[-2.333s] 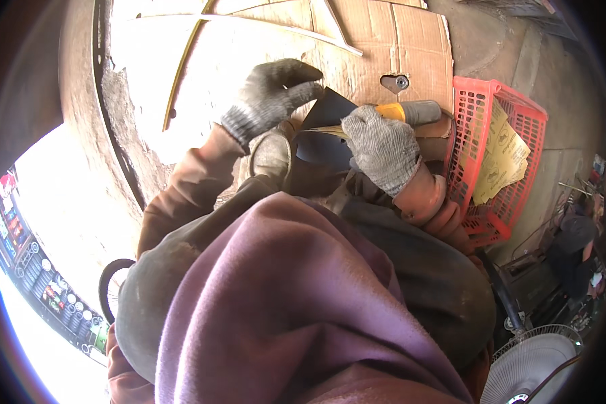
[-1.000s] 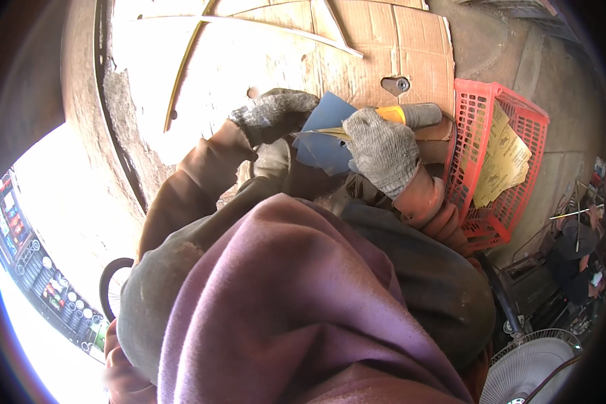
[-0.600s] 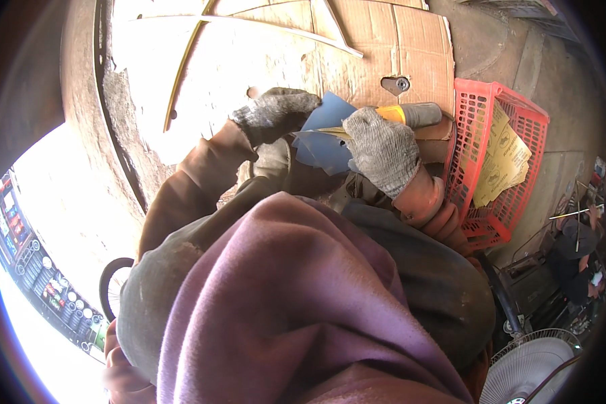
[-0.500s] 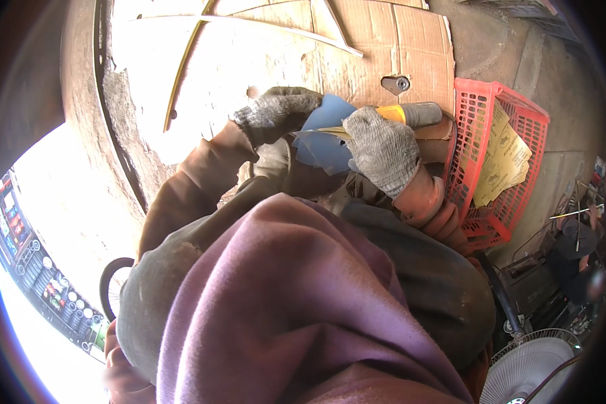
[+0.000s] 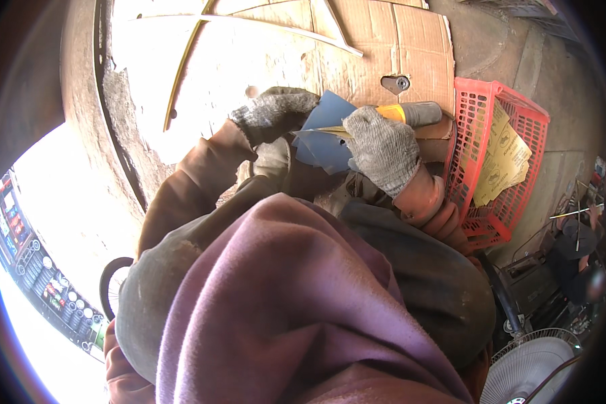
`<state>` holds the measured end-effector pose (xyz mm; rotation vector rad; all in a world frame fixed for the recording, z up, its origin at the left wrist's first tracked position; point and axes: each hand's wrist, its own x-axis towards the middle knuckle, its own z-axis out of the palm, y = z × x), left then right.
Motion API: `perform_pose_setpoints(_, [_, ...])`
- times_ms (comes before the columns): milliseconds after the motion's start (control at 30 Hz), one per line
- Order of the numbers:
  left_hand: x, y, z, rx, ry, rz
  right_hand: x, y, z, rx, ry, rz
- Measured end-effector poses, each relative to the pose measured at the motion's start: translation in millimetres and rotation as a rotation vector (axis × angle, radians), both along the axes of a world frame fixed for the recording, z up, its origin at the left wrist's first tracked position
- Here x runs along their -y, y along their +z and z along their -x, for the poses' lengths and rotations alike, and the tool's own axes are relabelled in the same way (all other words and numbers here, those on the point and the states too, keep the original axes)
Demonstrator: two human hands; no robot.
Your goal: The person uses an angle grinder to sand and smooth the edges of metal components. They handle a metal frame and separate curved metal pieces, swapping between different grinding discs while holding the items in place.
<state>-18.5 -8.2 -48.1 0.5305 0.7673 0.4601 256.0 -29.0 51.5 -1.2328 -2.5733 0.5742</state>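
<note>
A blue sheet (image 5: 324,149), which looks like sandpaper, is held between my hands above my lap. My left hand (image 5: 276,109), in a grey knitted glove with dark fingertips, is closed on the sheet's left edge. My right hand (image 5: 382,147), gloved in grey, has its fingers closed at the right side. From them a thin yellowish edge (image 5: 322,130) runs left across the blue face; it looks like the folded or layered back of the sheet. The fingertips of both hands are partly hidden.
Beyond my right hand lies a yellow and grey cylindrical tool (image 5: 424,114). A red plastic basket (image 5: 464,148) holds yellow printed sheets (image 5: 503,158). Thin metal strips (image 5: 184,67) rest on the cardboard (image 5: 421,50). A fan (image 5: 532,363) and another person (image 5: 576,259) are at lower right.
The blue sheet has shifted and turned slightly between my hands, its upper part now straighter-edged. My left hand has moved a little; the right hand stays in place.
</note>
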Motion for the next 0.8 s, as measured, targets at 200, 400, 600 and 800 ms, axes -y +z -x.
perform_pose_setpoints(200, [-3,25,-6,0.053,0.047,0.071,-1,1,0,0.006,0.005,0.004])
perform_pose_setpoints(400, [-4,38,-24,-0.075,0.191,0.125,-1,2,0,0.009,0.000,0.020])
perform_pose_setpoints(600, [-14,40,-14,0.126,0.044,-0.063,-1,1,0,0.007,0.006,0.007])
perform_pose_setpoints(800, [-16,52,-18,-0.172,0.084,0.155,0,1,-2,-0.009,-0.009,0.035])
